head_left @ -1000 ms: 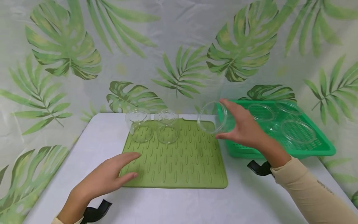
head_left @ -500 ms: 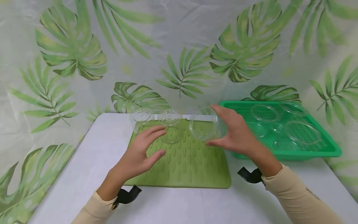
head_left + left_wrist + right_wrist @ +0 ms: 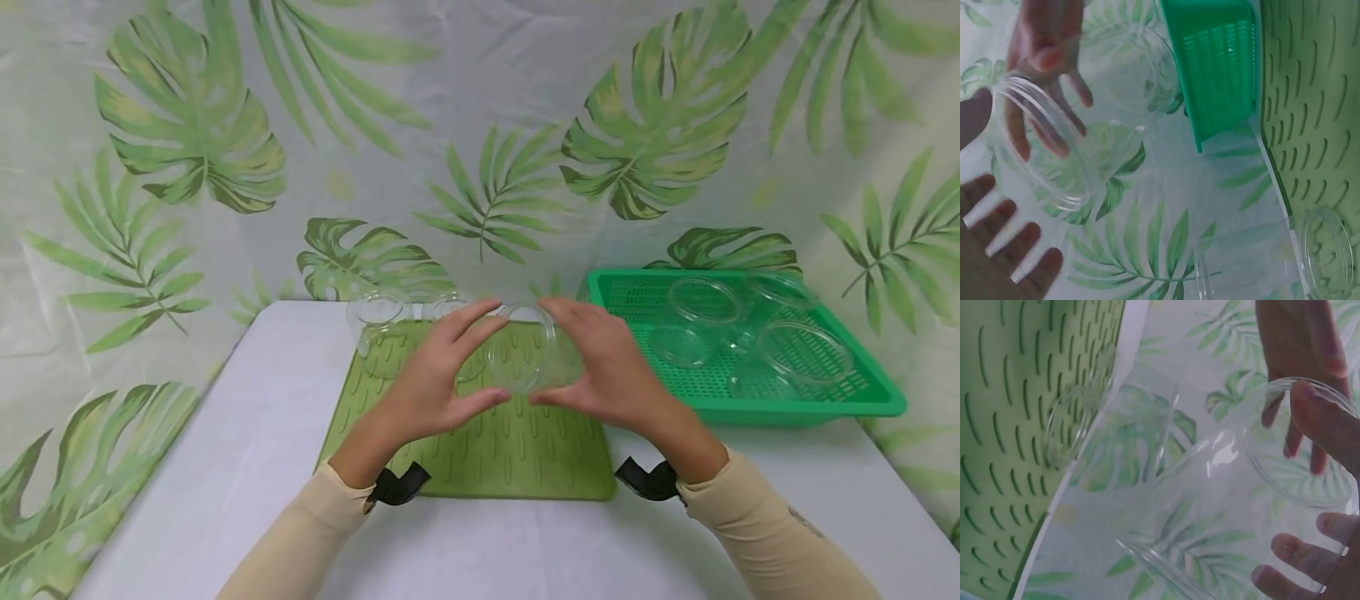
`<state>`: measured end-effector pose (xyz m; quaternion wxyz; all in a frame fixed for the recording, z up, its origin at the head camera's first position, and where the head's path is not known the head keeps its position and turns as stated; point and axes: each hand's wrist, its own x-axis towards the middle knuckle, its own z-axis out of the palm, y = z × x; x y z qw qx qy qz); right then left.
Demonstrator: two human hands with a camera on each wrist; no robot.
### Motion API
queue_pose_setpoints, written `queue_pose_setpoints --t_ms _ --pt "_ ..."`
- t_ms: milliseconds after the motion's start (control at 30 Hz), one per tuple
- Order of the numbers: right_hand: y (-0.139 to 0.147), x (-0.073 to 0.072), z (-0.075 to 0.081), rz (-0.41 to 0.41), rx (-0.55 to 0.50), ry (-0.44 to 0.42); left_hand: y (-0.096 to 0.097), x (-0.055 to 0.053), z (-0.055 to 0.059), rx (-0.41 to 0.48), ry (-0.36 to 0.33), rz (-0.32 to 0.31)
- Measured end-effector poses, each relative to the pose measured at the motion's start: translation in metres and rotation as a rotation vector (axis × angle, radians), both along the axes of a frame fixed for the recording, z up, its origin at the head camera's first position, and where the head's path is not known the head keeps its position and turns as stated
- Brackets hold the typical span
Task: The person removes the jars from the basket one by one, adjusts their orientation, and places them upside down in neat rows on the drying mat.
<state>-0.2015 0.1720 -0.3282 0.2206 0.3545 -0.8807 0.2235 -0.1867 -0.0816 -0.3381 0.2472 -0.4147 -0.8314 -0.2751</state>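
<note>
My right hand (image 3: 611, 362) holds a clear see-through cup (image 3: 520, 354), thumb below and fingers above, over the mat. The cup lies tilted on its side, its ringed mouth facing my left hand (image 3: 427, 379). That hand has its fingers spread and thumb apart, right at the rim. In the left wrist view, the rim (image 3: 1041, 134) shows just past the left fingers (image 3: 1013, 253). The cup's wall (image 3: 1210, 469) fills the middle of the right wrist view. Two more clear cups, a left one (image 3: 379, 310) and a right one (image 3: 444, 305) partly behind my left hand, stand upside down on the mat.
The green ribbed mat (image 3: 517, 467) lies on a white table (image 3: 502, 550). At the right stands a green perforated basket (image 3: 810, 411) with several clear cups (image 3: 806, 350) in it. A leaf-patterned cloth (image 3: 487, 192) hangs close behind the table.
My right hand has carried the cup left from beside the basket to over the mat. My left hand has moved right and up to the cup's rim.
</note>
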Motion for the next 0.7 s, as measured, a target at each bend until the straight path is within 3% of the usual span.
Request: queue_pose_setpoints --t_ms 167,500,700 --pt "-0.002 0.002 -0.002 0.03 0.018 0.025 0.004 -0.006 0.001 -0.062 0.055 -0.059" --pt "-0.008 0.007 -0.005 0.003 0.079 0.083 0.007 -0.006 0.002 -0.076 0.027 -0.083" --pt "-0.012 0.009 -0.008 0.024 0.063 0.148 0.007 -0.005 0.001 -0.056 0.011 -0.094"
